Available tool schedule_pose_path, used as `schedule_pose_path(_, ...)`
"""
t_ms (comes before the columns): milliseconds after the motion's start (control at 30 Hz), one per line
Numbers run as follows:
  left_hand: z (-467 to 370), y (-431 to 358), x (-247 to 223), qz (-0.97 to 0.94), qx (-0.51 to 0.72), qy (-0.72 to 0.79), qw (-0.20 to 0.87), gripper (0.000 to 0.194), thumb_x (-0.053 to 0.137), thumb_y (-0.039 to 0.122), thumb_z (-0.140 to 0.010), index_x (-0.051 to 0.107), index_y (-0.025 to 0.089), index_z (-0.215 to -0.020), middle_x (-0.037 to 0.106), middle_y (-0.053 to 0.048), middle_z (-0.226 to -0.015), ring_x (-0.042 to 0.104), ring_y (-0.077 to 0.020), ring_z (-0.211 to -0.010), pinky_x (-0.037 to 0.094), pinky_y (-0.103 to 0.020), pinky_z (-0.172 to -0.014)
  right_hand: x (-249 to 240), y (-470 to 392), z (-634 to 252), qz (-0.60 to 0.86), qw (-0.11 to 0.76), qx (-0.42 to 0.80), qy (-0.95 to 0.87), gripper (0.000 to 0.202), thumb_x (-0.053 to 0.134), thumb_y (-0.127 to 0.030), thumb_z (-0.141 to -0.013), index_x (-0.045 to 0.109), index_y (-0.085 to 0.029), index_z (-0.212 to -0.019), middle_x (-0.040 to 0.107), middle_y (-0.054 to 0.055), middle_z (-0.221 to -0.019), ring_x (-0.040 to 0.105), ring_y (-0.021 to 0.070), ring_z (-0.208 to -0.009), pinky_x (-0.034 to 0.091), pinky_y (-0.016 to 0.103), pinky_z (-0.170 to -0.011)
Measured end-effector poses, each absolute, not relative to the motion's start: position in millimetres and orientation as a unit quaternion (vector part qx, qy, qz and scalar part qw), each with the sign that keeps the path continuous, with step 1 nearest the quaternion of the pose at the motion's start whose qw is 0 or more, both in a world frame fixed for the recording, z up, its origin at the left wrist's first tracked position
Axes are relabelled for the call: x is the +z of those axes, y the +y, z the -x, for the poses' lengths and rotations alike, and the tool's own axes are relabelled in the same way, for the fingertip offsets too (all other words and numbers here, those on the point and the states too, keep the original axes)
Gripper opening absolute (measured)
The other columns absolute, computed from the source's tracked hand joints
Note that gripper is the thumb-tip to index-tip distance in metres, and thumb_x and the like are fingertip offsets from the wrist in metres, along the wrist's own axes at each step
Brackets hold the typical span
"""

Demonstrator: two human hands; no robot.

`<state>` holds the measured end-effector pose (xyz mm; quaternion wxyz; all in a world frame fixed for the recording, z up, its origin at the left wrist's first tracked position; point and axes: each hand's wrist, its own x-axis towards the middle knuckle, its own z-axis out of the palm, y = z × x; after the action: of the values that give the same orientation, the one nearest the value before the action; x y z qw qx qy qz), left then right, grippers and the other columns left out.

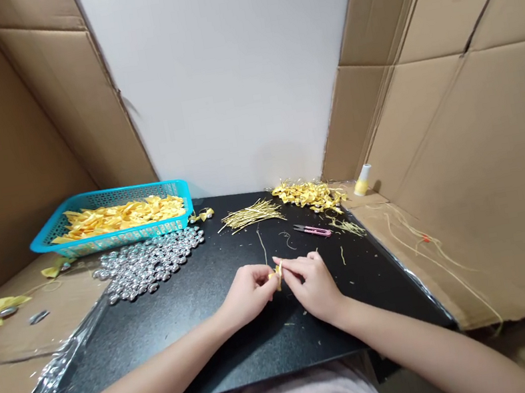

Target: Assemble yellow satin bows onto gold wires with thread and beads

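Note:
Over the middle of the black table, my left hand [253, 287] and my right hand [314, 282] meet around a small yellow ribbon bow [278, 276]. Both hands are closed, thumb against fingers, with the bow pinched between them. My fingers hide part of it. A thin thread [263, 247] lies on the table just beyond my fingertips. Farther back sits a pile of gold twist ties [253, 214]. Right of that, pink-handled thread snips [313, 230] rest near a heap of yellow bows [310, 195].
A blue basket [186, 200] of yellow ribbon pieces stands back left. Before it are many silver beads [152, 263]. Loose bows [1, 311] lie on cardboard at left. A thread spool [363, 181] and tangled threads [434, 247] are at right. Cardboard walls [482, 117] flank the table.

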<state>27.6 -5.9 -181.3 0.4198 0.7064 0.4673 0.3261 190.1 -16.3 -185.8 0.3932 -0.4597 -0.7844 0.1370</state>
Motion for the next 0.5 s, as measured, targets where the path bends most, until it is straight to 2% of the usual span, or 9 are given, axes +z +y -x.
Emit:
schedule_pose_path(133, -28.9, -11.2, -175.8, -0.743, 0.303, 0.464, 0.375, 0.034, 0.048, 0.036, -0.081, 0.052, 0.015, -0.054, 0.046, 0.002, -0.049, 0.038, -0.0094, -0.048, 0.026, -0.021, -0.047, -182.7, -15.3, -190.3, 0.488, 0.366, 0.146, -0.779, 0.024, 0.053, -0.018, -0.088, 0.075, -0.022, -0.079, 0.077, 0.004, -0.085, 0.068, 0.0174, -0.072, 0.033, 0.032, -0.07)
schedule_pose_path(233, -27.9, -12.1, -173.5, -0.753, 0.296, 0.46, 0.365, 0.037, 0.048, 0.036, -0.082, 0.049, 0.015, -0.052, 0.042, 0.003, -0.049, 0.034, -0.0088, -0.049, 0.023, -0.021, -0.047, -179.8, -14.3, -191.6, 0.482, 0.349, 0.181, -0.783, 0.031, 0.051, -0.02, -0.089, 0.072, -0.021, -0.065, 0.073, 0.002, -0.065, 0.064, 0.0159, -0.06, 0.034, 0.028, -0.061)
schedule_pose_path(500, -24.6, -13.0, -174.2, -0.768, 0.274, 0.436, 0.381, 0.035, 0.05, 0.036, -0.082, 0.056, 0.014, -0.055, 0.048, 0.002, -0.05, 0.038, -0.0087, -0.048, 0.025, -0.02, -0.046, -181.3, -5.2, -195.7, 0.433, 0.378, 0.37, -0.73, 0.02, 0.058, -0.021, -0.08, 0.072, -0.017, -0.066, 0.068, 0.0, -0.06, 0.055, 0.0119, -0.052, 0.039, 0.022, -0.049)
